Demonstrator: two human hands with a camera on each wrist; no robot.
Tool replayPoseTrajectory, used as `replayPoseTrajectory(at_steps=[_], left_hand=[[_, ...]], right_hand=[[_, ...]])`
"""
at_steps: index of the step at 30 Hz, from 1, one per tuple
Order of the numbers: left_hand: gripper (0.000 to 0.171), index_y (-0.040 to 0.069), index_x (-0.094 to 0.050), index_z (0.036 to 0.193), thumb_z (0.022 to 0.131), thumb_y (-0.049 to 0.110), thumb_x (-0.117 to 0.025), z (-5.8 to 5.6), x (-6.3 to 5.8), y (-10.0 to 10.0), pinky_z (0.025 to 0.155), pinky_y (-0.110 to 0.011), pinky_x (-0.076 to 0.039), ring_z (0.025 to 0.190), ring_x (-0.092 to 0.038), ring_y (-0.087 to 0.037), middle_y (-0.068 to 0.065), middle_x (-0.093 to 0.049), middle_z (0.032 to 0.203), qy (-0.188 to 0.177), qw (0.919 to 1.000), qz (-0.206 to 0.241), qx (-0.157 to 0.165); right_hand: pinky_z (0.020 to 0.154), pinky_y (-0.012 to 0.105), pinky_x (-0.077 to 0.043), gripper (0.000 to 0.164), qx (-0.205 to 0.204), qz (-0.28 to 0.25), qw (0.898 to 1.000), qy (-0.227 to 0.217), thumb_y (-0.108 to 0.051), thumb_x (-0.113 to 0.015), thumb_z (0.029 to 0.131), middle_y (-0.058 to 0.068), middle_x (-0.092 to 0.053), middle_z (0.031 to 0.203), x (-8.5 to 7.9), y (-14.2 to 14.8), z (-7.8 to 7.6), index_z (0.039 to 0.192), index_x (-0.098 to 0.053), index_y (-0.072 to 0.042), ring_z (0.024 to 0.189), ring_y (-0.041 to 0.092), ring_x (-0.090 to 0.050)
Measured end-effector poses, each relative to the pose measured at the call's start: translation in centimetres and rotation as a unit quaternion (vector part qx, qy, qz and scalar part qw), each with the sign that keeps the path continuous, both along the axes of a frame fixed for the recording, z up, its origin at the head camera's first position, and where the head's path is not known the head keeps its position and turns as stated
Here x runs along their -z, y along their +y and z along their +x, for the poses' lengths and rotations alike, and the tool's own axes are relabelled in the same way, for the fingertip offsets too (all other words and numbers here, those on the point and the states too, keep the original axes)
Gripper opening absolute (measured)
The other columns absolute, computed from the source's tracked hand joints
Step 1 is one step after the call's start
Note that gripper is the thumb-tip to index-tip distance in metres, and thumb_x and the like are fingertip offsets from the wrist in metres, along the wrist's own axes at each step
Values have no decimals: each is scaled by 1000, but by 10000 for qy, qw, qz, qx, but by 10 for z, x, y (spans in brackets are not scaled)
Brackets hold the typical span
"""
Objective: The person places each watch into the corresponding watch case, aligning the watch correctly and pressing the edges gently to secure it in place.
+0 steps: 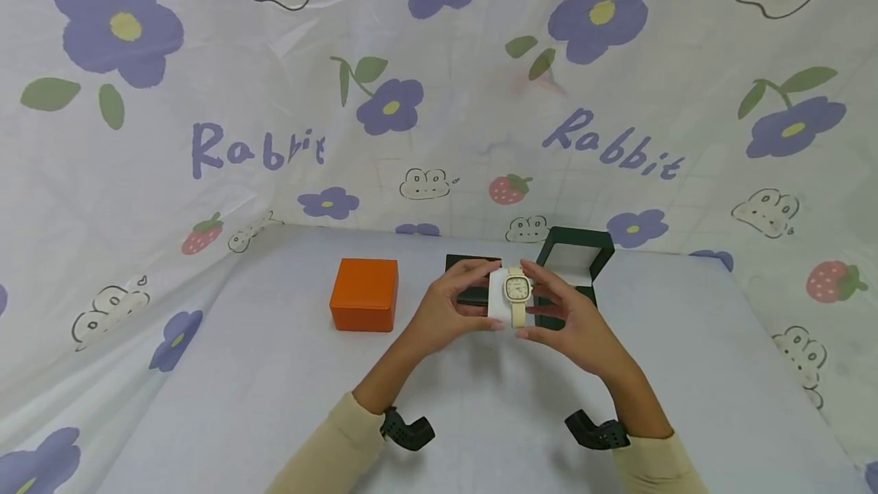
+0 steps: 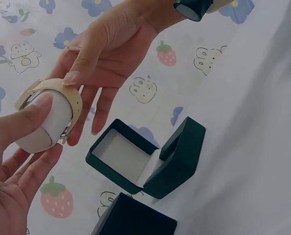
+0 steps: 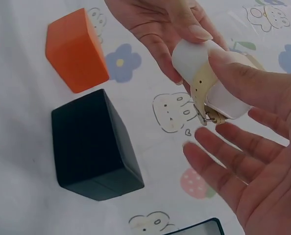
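A cream-strapped wristwatch (image 1: 517, 290) with a squarish face is wrapped around a white watch pillow (image 1: 496, 299), held up over the table between both hands. My left hand (image 1: 439, 317) grips the pillow's left end, thumb below and fingers above in the head view. From the other side my right hand (image 1: 575, 326) pinches the watch and pillow, its thumb (image 3: 243, 81) pressed near the strap. In the right wrist view the strap's buckle (image 3: 211, 116) hangs at the underside, just over the right fingers.
Behind the right hand stands a dark green watch box (image 1: 581, 236) with its lid raised and a pale lining. A closed dark box (image 3: 89, 147) is partly hidden behind the left hand in the head view. An orange box (image 1: 363, 294) sits farther left on the white-covered table (image 1: 274, 402).
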State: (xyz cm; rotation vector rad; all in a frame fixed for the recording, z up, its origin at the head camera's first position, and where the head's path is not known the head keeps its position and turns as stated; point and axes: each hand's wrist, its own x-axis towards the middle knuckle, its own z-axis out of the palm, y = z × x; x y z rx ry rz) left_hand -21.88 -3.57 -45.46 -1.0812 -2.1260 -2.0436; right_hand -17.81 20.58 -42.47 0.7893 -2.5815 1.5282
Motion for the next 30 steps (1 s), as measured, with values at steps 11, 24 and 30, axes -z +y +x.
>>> replayPoseTrajectory(at_steps=[11, 24, 30], left_hand=[[86, 12, -46, 154, 78, -4, -84, -6, 0, -8, 89, -36, -59, 126, -57, -26, -6, -47, 148, -192, 9981, -142, 564], [84, 15, -50, 151, 77, -3, -86, -2, -4, -8, 87, -37, -60, 123, -59, -28, -4, -48, 142, -177, 9985, -142, 491], [82, 18, -51, 150, 78, -2, -85, -1, -3, -8, 88, -37, -60, 124, -58, -35, -3, -48, 142, -229, 9984, -141, 498]], right_hand=[[96, 27, -55, 91, 123, -251, 9996, 92, -7, -89, 77, 7, -57, 141, 0, -2, 2, 155, -43, -17, 123, 26, -59], [95, 33, -57, 92, 136, -286, 9993, 206, -8, -90, 76, 1, -55, 141, -2, -7, 5, 153, -44, -30, 118, 21, -61], [92, 42, -59, 84, 124, -389, 9991, 133, -8, -86, 81, 4, -57, 136, -2, -8, 6, 153, -45, -24, 112, 24, -64]])
